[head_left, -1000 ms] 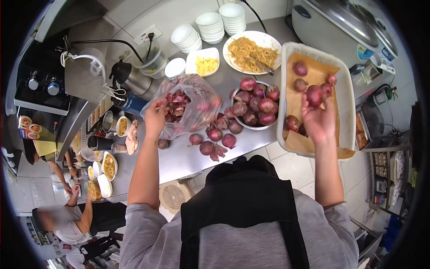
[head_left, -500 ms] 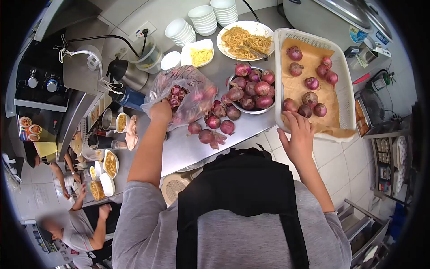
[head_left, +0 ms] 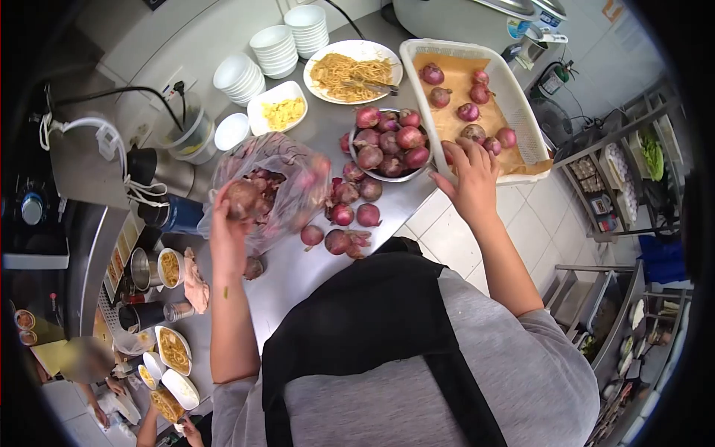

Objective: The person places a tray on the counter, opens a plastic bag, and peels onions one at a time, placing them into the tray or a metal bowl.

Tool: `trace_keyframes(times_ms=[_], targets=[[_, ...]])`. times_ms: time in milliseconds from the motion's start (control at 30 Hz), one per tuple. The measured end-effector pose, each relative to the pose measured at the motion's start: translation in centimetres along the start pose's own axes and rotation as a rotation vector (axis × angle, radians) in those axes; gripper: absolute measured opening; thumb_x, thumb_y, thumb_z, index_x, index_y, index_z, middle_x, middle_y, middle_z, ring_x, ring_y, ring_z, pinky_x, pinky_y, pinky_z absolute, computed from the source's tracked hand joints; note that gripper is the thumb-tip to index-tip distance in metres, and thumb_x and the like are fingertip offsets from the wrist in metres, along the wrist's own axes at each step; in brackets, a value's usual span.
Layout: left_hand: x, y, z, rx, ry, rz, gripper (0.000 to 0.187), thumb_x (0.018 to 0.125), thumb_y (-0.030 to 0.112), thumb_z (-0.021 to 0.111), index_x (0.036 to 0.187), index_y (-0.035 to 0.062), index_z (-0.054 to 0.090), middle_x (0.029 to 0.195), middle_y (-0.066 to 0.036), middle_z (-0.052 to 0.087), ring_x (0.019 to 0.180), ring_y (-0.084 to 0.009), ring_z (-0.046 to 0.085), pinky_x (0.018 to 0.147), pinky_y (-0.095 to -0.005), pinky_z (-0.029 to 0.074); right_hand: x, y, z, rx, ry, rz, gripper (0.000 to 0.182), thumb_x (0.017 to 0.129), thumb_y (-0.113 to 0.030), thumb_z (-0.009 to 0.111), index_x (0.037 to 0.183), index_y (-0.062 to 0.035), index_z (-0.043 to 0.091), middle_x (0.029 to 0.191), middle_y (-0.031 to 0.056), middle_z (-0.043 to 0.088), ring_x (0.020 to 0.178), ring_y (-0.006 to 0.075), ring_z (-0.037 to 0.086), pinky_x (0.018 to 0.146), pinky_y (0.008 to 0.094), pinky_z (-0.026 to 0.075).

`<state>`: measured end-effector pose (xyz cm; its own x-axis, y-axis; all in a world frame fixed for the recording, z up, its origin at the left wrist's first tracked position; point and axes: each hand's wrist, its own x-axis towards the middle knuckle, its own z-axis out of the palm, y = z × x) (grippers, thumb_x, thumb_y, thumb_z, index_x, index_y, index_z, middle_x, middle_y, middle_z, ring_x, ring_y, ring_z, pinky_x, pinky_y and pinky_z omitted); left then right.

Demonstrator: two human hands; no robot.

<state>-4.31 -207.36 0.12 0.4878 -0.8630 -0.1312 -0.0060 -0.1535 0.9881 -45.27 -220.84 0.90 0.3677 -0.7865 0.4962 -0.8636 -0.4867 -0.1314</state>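
Note:
My left hand [head_left: 229, 237] is closed round a brownish red onion [head_left: 244, 200] at the mouth of a clear plastic bag [head_left: 298, 195]. Dark red skins or onions show inside the bag. My right hand [head_left: 474, 182] reaches over the near end of a white plastic basket [head_left: 408, 67], fingers apart and close to several red onions there; whether they touch is partly hidden. Brown paper [head_left: 439, 115] lines the basket. A metal bowl [head_left: 396, 178] heaped with red onions stands between the hands. Loose onions [head_left: 367, 215] lie in front of it, and one onion [head_left: 254, 268] rests by my left wrist.
Behind stand a noodle plate [head_left: 350, 74] with tongs, a square dish [head_left: 294, 123] of yellow pieces and stacked white bowls [head_left: 272, 52]. A blue container [head_left: 182, 214] sits left of the bag. At lower left, another person's hands [head_left: 192, 432] are near food dishes.
My left hand has come up out of the bag's mouth with an onion. My right hand stays by the basket's near onions. The whole view has shifted with my head.

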Motion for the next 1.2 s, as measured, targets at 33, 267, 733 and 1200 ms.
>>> trace_keyframes(times_ms=[33,267,733,1200], targets=[[-0.4,0.0,0.6,-0.378,-0.183,-0.088,0.047,0.092,0.023,0.055,0.137,0.0118,0.046,0.124,-0.011,0.06,0.107,-0.0227,0.062,0.083,-0.0316,0.05,1.0,-2.1,-0.4,0.056,0.047,-0.033,0.054,0.072,-0.027,0.08,0.12,-0.0131,0.059,0.121,0.0096,0.057,0.114,0.0279,0.054,0.099,0.0481,0.036],[-3.6,2.4,6.8,-0.582,-0.413,-0.023,0.057,0.096,0.005,0.05,0.15,0.0078,0.03,0.141,-0.015,0.046,0.121,-0.0243,0.054,0.103,-0.0378,0.046,2.8,-15.4,1.0,1.265,-0.699,0.175,0.054,0.09,-0.014,0.069,0.139,-0.0074,0.047,0.099,0.0099,0.063,0.082,0.0129,0.062,0.071,0.0288,0.052],[-4.2,1.4,7.6,-0.143,-0.072,0.319,0.022,0.089,-0.004,0.065,0.111,0.0,0.068,0.113,-0.008,0.061,0.102,-0.0154,0.061,0.092,-0.029,0.052,2.6,-17.6,2.7,1.996,-0.808,0.657,0.053,0.1,-0.013,0.055,0.148,-0.0117,0.032,0.137,0.0092,0.047,0.124,0.0211,0.052,0.104,0.0419,0.047],[2.3,-1.6,1.2,0.312,0.236,0.352,0.016,0.09,0.008,0.066,0.105,0.0037,0.07,0.089,-0.008,0.069,0.077,-0.0157,0.064,0.071,-0.0281,0.051,4.7,-20.5,11.1,2.058,-0.902,0.691,0.047,0.095,-0.011,0.059,0.137,-0.01,0.037,0.125,0.0083,0.053,0.115,0.021,0.056,0.089,0.0363,0.049]])
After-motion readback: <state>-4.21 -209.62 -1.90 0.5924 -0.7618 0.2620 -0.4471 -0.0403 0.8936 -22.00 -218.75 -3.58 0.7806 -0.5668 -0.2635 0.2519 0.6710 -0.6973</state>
